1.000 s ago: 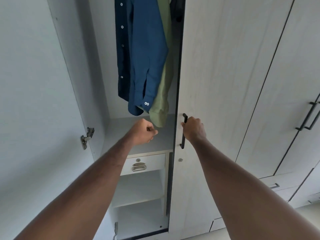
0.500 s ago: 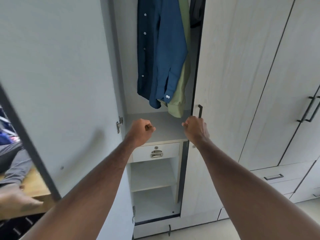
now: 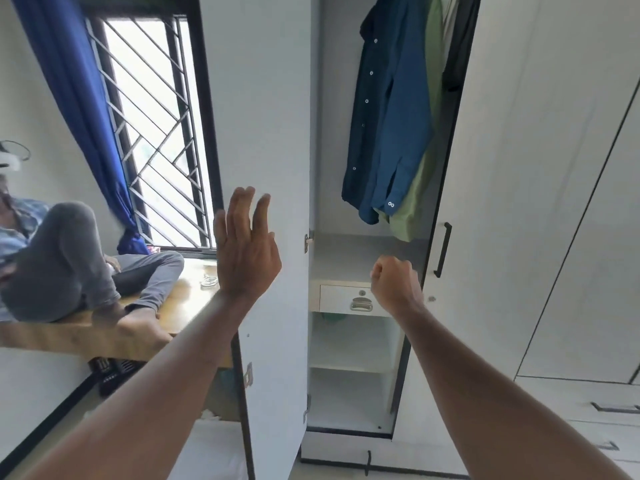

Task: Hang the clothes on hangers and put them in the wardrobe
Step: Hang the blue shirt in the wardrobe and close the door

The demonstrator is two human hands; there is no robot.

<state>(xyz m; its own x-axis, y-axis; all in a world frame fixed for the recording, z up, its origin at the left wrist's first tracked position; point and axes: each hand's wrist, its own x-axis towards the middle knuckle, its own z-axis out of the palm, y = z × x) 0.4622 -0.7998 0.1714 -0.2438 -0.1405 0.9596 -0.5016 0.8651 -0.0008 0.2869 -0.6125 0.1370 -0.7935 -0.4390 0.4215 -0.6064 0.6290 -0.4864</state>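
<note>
head view: left hand [image 3: 244,249] is raised with fingers straight and spread, its back toward the camera, in front of the inner face of the open left door [image 3: 273,133]; whether the palm touches the door cannot be told. right hand [image 3: 394,284] is curled into a fist and holds nothing, hovering in front of the small drawer [image 3: 343,299] and just left of the right door [image 3: 485,202], apart from that door's black handle [image 3: 442,249].

beyond the fist, the wardrobe [image 3: 571,168] compartment stands open between the two doors. at its top hang the clothes: a dark navy shirt [image 3: 360,116] on the left, a blue shirt [image 3: 405,126] touching it, a green shirt [image 3: 420,188] behind that, and a dark garment [image 3: 459,46] against the right door's edge. their hems and cuffs end just above the grey shelf [image 3: 346,254]. the hangers are out of view above the top edge. below the drawer sit two open white shelves [image 3: 349,367].

left of the open door, a window with a diagonal metal grille [image 3: 152,133] and a blue curtain [image 3: 79,98] show. a seated person in grey trousers [image 3: 69,258] rests on a wooden ledge [image 3: 187,299] under the window.
</note>
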